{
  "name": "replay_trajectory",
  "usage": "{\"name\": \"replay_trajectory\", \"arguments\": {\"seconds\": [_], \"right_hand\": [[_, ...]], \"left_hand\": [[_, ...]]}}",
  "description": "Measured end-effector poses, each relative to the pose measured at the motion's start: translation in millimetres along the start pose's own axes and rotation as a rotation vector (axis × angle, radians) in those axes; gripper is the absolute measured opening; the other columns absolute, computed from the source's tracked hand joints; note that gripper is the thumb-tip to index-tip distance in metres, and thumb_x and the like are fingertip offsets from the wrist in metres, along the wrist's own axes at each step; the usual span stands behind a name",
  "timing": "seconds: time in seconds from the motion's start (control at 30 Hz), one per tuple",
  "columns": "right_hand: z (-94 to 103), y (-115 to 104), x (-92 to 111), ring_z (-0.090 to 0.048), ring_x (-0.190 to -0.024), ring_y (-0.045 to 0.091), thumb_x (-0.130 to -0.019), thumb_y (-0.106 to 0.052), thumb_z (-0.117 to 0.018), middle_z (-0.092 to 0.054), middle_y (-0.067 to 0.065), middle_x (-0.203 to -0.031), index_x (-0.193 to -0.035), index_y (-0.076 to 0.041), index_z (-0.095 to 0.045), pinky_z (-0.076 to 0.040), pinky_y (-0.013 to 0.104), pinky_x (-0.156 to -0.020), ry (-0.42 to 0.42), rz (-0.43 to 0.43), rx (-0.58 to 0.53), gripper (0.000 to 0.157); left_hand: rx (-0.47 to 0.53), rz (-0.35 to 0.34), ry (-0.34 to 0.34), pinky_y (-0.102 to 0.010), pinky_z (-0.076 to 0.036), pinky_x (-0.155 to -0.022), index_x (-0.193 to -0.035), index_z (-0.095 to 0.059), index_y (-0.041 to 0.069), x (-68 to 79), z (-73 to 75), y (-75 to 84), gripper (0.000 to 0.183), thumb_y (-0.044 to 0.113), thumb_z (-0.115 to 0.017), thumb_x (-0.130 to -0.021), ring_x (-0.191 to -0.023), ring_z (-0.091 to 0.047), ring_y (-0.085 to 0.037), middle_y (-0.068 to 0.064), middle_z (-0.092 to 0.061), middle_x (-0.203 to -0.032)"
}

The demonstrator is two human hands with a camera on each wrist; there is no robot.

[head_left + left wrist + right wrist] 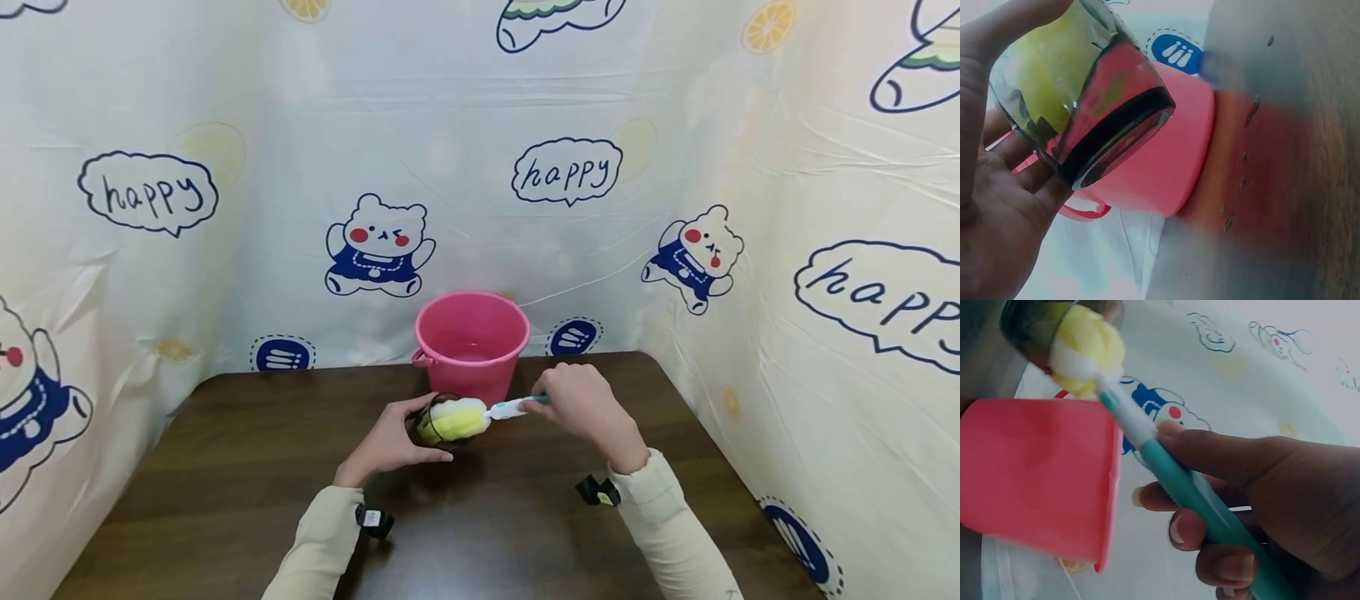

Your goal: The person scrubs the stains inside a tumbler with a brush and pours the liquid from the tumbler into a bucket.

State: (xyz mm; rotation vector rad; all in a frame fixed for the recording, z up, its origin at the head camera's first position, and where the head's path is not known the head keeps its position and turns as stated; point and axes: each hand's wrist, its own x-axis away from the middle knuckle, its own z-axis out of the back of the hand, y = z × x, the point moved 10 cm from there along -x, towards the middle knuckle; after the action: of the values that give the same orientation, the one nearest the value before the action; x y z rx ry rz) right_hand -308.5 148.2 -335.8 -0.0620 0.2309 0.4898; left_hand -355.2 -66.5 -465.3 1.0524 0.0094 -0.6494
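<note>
Head view: a yellow-and-white sponge brush [459, 419] has its head partly inside the mouth of a dark see-through cup [1082, 100], the rest of the sponge showing outside the rim. The cup is tipped toward the right hand [585, 404], which is closed round the brush's teal-and-white handle [1200, 500], thumb along the top and fingers curled beneath. The left hand [390, 442] is clamped on the cup, thumb on the near side and fingers on the far side; the left wrist view shows its thick base well away from the palm.

The likeliest trouble is the cup twisting or slipping, since its wall looks smooth and a hard push or turn of the brush could overcome that grip. A crooked push might bunch the sponge against the rim, and pulling back too far could pop it out altogether.

Just beyond the cup stands a pink bucket [472, 375], near enough that a sideways swing might knock them together. Beneath lies the brown tabletop [262, 500], a hard landing if the cup dropped; behind hangs a printed curtain [285, 167].
</note>
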Motion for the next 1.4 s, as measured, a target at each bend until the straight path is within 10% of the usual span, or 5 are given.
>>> {"name": "replay_trajectory", "arguments": {"seconds": [1.4], "right_hand": [[3.3, -9, -8, -0.040, -0.046, 0.008, -0.083, -0.044, -0.083, -0.049, -0.015, -0.049, -0.072, -0.025, -0.080, -0.031, 0.024, -0.042, -0.080, -0.005, -0.023, 0.022]], "left_hand": [[-0.003, 0.017, -0.019, -0.046, -0.052, -0.104, -0.147, -0.055, 0.020, 3.3, -8.1, -7.0, 0.093, 0.038, -0.097, -0.067, -0.130, -0.057, -0.021, 0.005, -0.060, -0.143]]}}
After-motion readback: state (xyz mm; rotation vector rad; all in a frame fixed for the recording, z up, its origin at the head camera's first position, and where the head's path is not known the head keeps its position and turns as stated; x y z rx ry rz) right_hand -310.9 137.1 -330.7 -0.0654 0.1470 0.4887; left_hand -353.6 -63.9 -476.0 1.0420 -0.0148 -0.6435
